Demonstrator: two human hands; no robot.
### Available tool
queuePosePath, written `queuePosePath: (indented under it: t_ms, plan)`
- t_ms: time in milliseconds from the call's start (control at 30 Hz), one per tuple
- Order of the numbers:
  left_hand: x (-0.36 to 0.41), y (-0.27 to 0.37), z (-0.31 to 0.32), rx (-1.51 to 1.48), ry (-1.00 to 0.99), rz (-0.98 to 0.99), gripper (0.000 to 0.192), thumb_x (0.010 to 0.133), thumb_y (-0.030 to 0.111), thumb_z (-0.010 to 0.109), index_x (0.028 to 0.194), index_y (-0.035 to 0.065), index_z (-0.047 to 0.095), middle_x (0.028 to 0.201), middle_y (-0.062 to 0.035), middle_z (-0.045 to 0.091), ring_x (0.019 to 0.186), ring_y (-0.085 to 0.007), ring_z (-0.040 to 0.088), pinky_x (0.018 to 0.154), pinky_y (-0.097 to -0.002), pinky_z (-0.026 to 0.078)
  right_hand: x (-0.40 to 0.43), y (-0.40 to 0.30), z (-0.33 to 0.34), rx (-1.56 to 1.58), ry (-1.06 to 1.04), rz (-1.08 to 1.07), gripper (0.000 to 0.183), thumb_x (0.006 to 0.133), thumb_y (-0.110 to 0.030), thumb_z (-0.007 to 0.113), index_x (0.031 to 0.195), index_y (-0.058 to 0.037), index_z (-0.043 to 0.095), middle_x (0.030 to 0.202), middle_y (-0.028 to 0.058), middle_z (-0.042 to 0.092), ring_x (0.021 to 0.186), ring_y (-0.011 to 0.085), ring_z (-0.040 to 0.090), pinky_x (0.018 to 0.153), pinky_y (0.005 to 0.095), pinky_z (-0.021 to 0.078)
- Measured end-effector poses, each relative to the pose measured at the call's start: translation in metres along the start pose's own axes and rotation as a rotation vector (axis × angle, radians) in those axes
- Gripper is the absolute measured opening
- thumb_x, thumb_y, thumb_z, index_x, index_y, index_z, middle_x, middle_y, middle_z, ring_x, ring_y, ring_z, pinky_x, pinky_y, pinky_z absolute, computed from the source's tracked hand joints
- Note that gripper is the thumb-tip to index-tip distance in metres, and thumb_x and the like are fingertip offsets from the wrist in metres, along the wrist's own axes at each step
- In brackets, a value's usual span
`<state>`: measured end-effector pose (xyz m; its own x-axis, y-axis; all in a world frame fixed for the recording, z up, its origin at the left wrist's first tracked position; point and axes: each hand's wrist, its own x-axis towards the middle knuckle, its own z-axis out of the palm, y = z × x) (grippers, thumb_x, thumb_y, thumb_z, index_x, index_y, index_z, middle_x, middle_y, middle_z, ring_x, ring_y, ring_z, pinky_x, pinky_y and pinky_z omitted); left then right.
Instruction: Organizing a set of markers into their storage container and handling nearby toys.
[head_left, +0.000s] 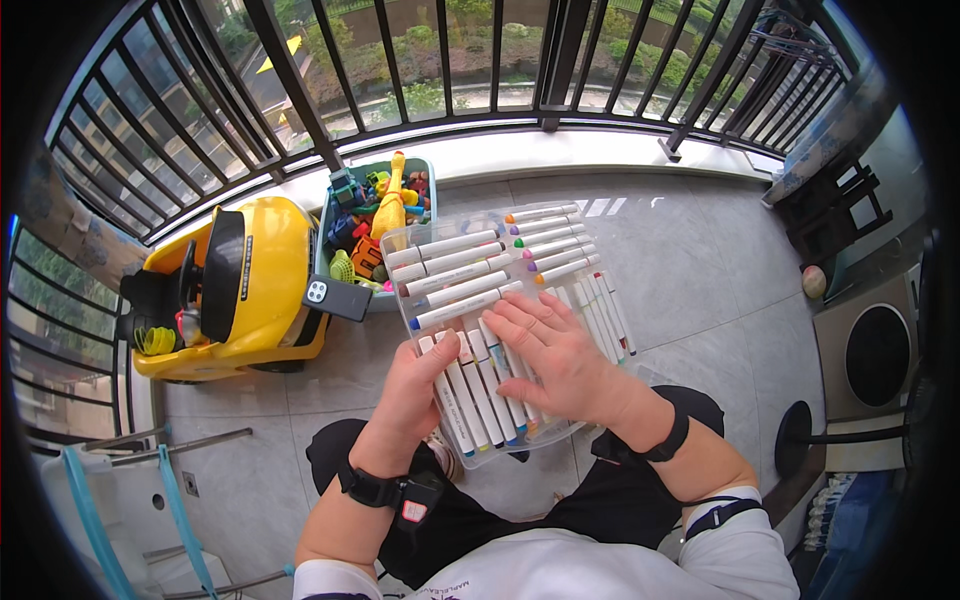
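Note:
A clear plastic marker case (463, 459) lies tilted above my knees, filled with white-barrelled markers with coloured ends. My left hand (416, 382) grips the case's left edge, its thumb over the tops of the lower-left markers (471, 397). Spread flat, my right hand (551, 356) rests on the markers in the middle of the case, its fingers pointing up and left. Part of the lower middle row is hidden under it. Further markers (465, 270) lie slantwise in the upper left, more (559, 240) in the upper right, and another group (604, 319) stands right of my hand.
Beyond the case is a toy bin (322, 255) with a yellow rubber chicken (390, 206). Left of it stand a yellow ride-on car (277, 247) and a black phone (339, 297). A metal railing (442, 60) runs across the back. A round black base (793, 439) is at the right.

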<state>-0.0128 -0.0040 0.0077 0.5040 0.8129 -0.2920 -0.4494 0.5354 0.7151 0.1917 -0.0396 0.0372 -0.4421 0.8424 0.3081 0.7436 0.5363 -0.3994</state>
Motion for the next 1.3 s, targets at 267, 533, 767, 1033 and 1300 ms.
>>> queuePosePath:
  t_ms: [267, 533, 767, 1033, 1300]
  plan:
    - [0.003, 0.002, 0.002, -0.007, -0.016, 0.016, 0.038, 0.097, 0.031, 0.054, 0.119, 0.0002, 0.055, 0.107, -0.0075, 0.064, 0.091, -0.0149, 0.065, 0.079, -0.0312, 0.053, 0.002, -0.002, -0.004, 0.03, 0.052, -0.026, 0.075, 0.072, -0.031, 0.075, 0.136, -0.0071, 0.045, 0.137, 0.0148, 0.048, 0.133, 0.0304, 0.039, 0.11, 0.05, 0.0259]
    - [0.005, 0.001, 0.003, 0.004, 0.008, 0.003, 0.041, 0.097, 0.033, 0.053, 0.121, -0.0002, 0.055, 0.109, -0.0073, 0.064, 0.093, -0.0147, 0.064, 0.08, -0.0306, 0.053, -0.002, -0.005, -0.016, 0.07, -0.19, -0.081, 0.082, 0.067, -0.028, 0.078, 0.137, -0.0046, 0.043, 0.138, 0.0158, 0.046, 0.135, 0.0321, 0.035, 0.111, 0.0514, 0.0241]
    - [0.006, 0.0, 0.002, 0.02, 0.03, -0.007, 0.041, 0.097, 0.033, 0.054, 0.121, -0.0004, 0.055, 0.108, -0.0073, 0.064, 0.092, -0.0144, 0.064, 0.08, -0.0303, 0.053, -0.001, -0.008, -0.018, 0.007, -0.234, -0.132, 0.085, 0.065, -0.028, 0.079, 0.134, 0.0035, 0.042, 0.137, 0.0196, 0.044, 0.135, 0.0335, 0.034, 0.112, 0.0488, 0.0247]
    - [0.007, -0.003, 0.002, 0.01, 0.028, -0.013, 0.04, 0.096, 0.035, 0.055, 0.116, 0.0001, 0.057, 0.105, -0.0072, 0.065, 0.091, -0.0139, 0.065, 0.078, -0.0294, 0.053, 0.0, -0.015, -0.021, -0.02, -0.269, -0.152, 0.084, 0.065, -0.028, 0.078, 0.133, 0.0064, 0.042, 0.136, 0.0216, 0.044, 0.134, 0.0351, 0.035, 0.112, 0.0482, 0.0254]
    - [0.006, -0.001, 0.004, 0.016, 0.037, -0.025, 0.039, 0.096, 0.034, 0.054, 0.115, 0.0008, 0.057, 0.105, -0.0069, 0.065, 0.09, -0.0129, 0.064, 0.078, -0.0291, 0.053, 0.0, -0.015, -0.018, -0.008, -0.266, -0.159, 0.084, 0.065, -0.027, 0.078, 0.133, 0.0063, 0.042, 0.136, 0.0225, 0.043, 0.134, 0.0362, 0.035, 0.112, 0.0481, 0.0262]
